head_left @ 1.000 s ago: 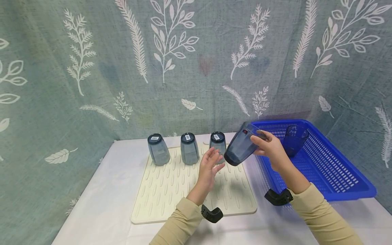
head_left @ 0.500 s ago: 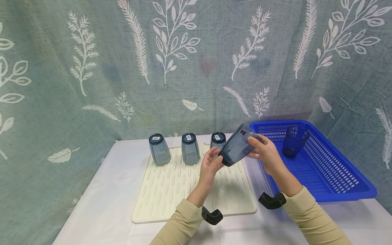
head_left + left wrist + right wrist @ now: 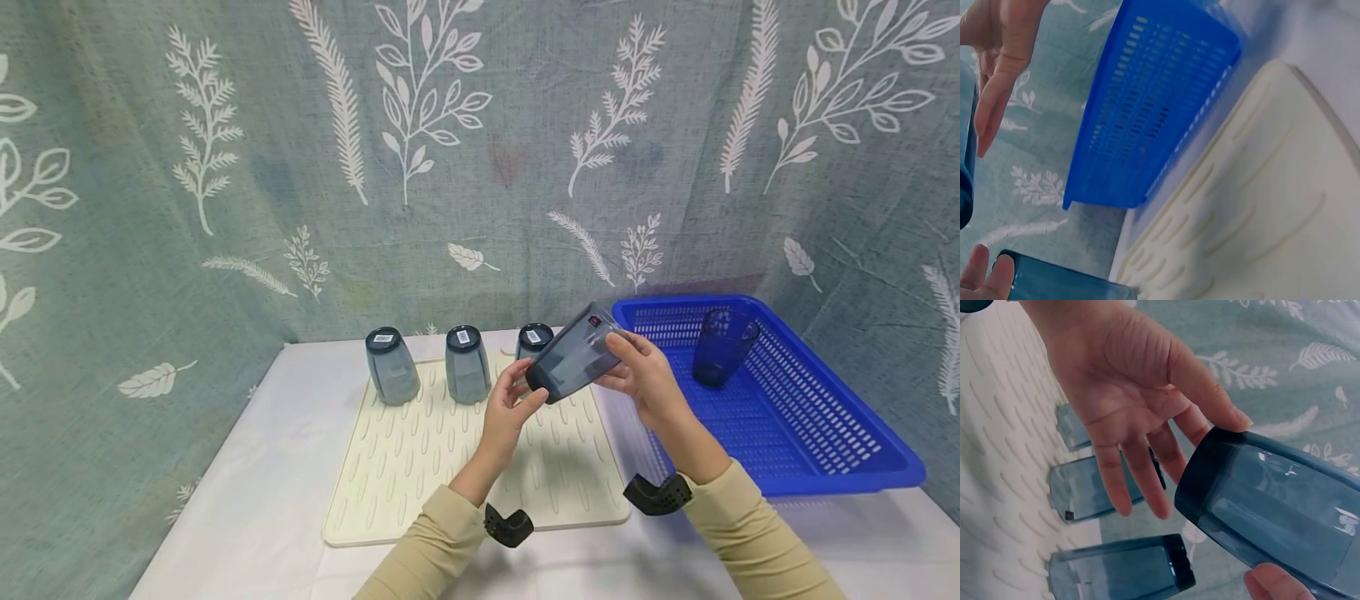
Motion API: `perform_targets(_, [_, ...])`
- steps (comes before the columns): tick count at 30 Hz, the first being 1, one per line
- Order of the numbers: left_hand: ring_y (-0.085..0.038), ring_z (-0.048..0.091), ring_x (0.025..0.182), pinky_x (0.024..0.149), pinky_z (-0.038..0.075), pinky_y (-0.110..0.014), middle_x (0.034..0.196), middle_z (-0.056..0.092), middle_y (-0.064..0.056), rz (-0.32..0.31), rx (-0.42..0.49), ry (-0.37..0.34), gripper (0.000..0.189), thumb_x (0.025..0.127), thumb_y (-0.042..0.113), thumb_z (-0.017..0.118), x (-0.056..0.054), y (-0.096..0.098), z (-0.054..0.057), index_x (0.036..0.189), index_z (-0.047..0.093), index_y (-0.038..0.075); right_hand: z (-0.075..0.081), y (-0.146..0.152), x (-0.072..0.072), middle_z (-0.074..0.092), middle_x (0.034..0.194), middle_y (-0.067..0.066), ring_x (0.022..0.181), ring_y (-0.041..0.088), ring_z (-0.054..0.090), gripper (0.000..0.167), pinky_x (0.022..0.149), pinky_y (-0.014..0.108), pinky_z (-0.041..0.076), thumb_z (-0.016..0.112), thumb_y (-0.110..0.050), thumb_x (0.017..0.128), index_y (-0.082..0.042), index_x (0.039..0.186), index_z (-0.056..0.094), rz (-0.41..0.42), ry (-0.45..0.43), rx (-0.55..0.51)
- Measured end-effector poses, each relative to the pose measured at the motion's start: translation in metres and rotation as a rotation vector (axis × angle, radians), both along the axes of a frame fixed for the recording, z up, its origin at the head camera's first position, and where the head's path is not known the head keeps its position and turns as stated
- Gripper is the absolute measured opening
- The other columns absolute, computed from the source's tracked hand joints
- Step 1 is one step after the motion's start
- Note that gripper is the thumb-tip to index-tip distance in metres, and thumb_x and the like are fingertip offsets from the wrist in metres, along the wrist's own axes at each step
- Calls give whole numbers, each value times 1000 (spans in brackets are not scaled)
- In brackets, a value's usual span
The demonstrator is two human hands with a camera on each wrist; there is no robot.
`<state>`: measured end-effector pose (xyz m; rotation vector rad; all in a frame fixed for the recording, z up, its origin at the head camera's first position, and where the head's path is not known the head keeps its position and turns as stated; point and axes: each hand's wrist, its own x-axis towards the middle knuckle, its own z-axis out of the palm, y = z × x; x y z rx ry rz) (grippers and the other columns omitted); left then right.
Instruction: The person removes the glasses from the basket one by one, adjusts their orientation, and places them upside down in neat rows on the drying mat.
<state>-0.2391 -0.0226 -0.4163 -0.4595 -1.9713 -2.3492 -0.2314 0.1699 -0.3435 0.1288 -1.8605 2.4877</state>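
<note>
A smoky blue drinking glass (image 3: 573, 358) is held tilted above the mat, its dark base pointing down to the left. My right hand (image 3: 648, 379) grips it near the rim, with fingertips (image 3: 1275, 584) on its side in the right wrist view. At the base, my left hand (image 3: 502, 421) has its thumb on one edge and fingers behind; two of its fingers stretch free of the glass in the right wrist view. Behind, upturned glasses stand in a row on the cream mat (image 3: 420, 483): left (image 3: 392, 371), middle (image 3: 467, 371) and right (image 3: 534, 336), the last partly hidden.
A blue plastic basket (image 3: 847, 482) stands right of the mat, with another glass (image 3: 723, 350) upright near its back left corner. White cloth (image 3: 247, 500) covers the table. A patterned grey-green curtain (image 3: 480, 183) hangs behind.
The right hand has brought the glass leftward and tipped it further toward horizontal. The left hand, apart from it a second ago, now has thumb and fingers at its base.
</note>
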Motion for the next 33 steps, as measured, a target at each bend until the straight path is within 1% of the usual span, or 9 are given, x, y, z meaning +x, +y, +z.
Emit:
perform_targets(3, [-25,48,113,87,42,-26,135,42,-13,8,-26,21,52,85,16,63,1,-4,1,133,44,8,-1,-3,0,62,85,-7,73,11,65,56,68,29,55,53,-20,89,10,130,30,11,2,-38])
perform_targets(5, [-24,49,112,88,42,-27,134,42,-14,10,-38,37,53,85,14,63,0,-5,2,133,43,8,-2,-4,0,63,85,-6,73,12,66,50,68,29,55,52,-20,90,8,127,33,17,7,-62])
perform_targets(10, [-20,50,109,91,43,-30,130,44,-14,19,-57,82,57,83,10,65,-2,-7,0,135,40,8,-6,-7,-2,65,84,-4,73,15,67,30,68,32,56,51,-20,92,-1,113,43,30,11,-130])
perform_targets(15, [-19,50,107,91,44,-27,125,45,-10,18,-48,112,60,82,9,67,-4,-8,-1,135,39,10,-9,-10,-3,66,81,-1,71,17,67,15,66,32,56,50,-22,93,-9,100,54,41,1,-207])
perform_targets(19, [-18,50,105,88,45,-23,121,45,-8,22,-37,131,62,81,11,69,-4,-9,-1,135,39,11,-10,-13,-3,67,80,0,70,18,67,15,65,32,56,49,-25,94,-16,95,60,54,-18,-257])
perform_targets(23, [-15,50,102,87,46,-23,118,44,-6,19,-11,142,64,80,11,70,-4,-9,0,136,37,10,-11,-15,-3,66,81,1,70,18,67,17,66,32,56,46,-25,95,-17,96,61,58,-30,-279])
perform_targets(29, [-11,51,102,90,44,-27,118,45,-3,2,81,135,72,78,13,73,-5,-8,-1,137,32,6,-12,-21,-2,66,81,2,70,18,67,18,66,33,56,45,-26,95,-18,96,62,61,-43,-307])
perform_targets(33, [-10,51,105,89,45,-24,120,49,0,-14,147,151,78,75,18,76,-6,-7,-3,136,30,9,-13,-25,-2,67,83,2,71,19,67,18,68,34,56,47,-27,95,-18,98,62,74,-46,-324])
